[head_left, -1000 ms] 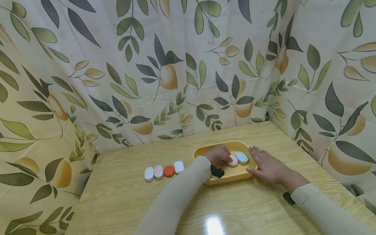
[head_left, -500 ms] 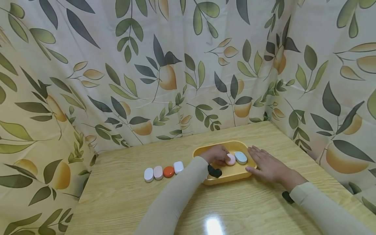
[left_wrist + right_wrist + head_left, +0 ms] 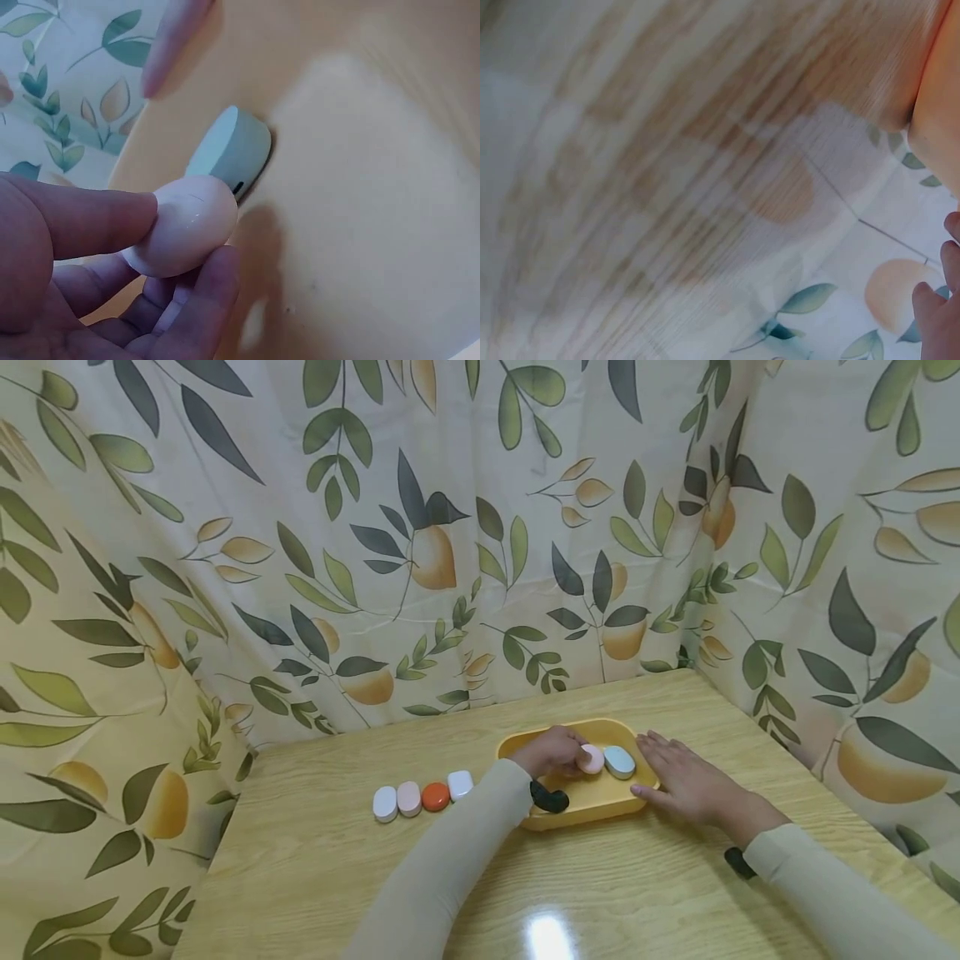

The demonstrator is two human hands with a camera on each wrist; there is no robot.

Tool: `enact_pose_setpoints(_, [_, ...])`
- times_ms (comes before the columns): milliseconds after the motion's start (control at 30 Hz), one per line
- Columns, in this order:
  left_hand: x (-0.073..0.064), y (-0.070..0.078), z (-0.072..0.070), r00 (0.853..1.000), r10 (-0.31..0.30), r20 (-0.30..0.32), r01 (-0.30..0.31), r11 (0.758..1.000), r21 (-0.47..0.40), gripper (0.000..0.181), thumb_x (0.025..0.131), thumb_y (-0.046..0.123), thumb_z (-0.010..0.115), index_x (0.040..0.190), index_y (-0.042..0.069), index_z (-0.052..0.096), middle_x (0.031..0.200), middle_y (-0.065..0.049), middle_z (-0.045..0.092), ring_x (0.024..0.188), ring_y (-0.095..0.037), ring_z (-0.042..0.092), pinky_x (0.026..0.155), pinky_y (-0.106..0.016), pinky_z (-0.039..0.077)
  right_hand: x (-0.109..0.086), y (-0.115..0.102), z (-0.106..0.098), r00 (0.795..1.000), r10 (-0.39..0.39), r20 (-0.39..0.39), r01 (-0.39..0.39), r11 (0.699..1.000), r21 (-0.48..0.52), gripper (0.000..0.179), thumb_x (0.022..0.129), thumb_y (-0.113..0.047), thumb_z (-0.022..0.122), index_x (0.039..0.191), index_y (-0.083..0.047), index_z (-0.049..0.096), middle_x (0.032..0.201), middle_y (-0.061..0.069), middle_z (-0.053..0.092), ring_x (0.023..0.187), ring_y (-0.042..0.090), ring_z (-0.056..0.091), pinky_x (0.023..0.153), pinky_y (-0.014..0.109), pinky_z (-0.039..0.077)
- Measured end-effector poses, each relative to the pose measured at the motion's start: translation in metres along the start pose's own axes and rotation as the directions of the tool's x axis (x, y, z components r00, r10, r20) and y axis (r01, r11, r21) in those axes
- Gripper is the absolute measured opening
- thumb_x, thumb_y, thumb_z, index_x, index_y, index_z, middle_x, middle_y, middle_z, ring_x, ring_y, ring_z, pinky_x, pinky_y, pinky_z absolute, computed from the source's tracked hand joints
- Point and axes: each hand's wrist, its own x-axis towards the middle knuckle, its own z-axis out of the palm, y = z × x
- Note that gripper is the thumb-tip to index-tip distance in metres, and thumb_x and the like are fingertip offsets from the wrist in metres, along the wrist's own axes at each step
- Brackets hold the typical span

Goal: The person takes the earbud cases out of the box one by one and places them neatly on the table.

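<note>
In the head view my left hand (image 3: 557,752) reaches into a yellow tray (image 3: 592,817). Its thumb and fingers pinch a small, glossy, pale pink rounded case (image 3: 187,225), held above the tray floor in the left wrist view. Just beyond it, a light blue oval case (image 3: 232,146) with a small dark slot in its side lies on the tray floor. My right hand (image 3: 690,785) rests with straight fingers against the tray's right end. Only fingertips of the right hand (image 3: 176,49) show in the left wrist view.
Left of the tray, a row of small cases stands on the wooden table (image 3: 315,860): a white oval one (image 3: 386,804), a pale pink one (image 3: 408,798), a red round one (image 3: 435,796) and a white squarish one (image 3: 461,784). A leaf-patterned curtain (image 3: 480,552) surrounds the table.
The pink case in my left hand has risen slightly and shifted a little left, away from the light blue case. My right hand stays at the tray's end.
</note>
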Motion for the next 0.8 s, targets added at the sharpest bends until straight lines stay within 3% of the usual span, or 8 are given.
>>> enact_pose_setpoints(433, [-0.018,0.009,-0.006,0.999,0.016,0.038,-0.013,0.997,-0.073,0.02,0.09,-0.002,0.065,0.11,-0.005,0.064,0.094,-0.009,0.064,0.083,-0.022,0.065,0.088,-0.046,0.053,0.006,-0.001,-0.008,0.998,-0.062,0.024,0.065,0.988,-0.137,0.088,0.097,-0.063,0.039,0.145,0.011,0.031,0.152,0.025,0.03,0.142,0.042,0.019,0.113,0.059,0.012])
enact_pose_setpoints(800, [-0.034,0.009,-0.018,0.998,0.052,0.031,-0.049,0.994,-0.096,0.022,0.091,-0.002,0.064,0.113,-0.006,0.063,0.097,-0.009,0.062,0.085,-0.021,0.063,0.079,-0.038,0.057,0.005,0.0,-0.013,0.997,-0.061,0.046,0.066,0.989,-0.134,0.089,0.097,-0.064,0.039,0.145,0.011,0.032,0.152,0.026,0.028,0.142,0.042,0.018,0.113,0.059,0.011])
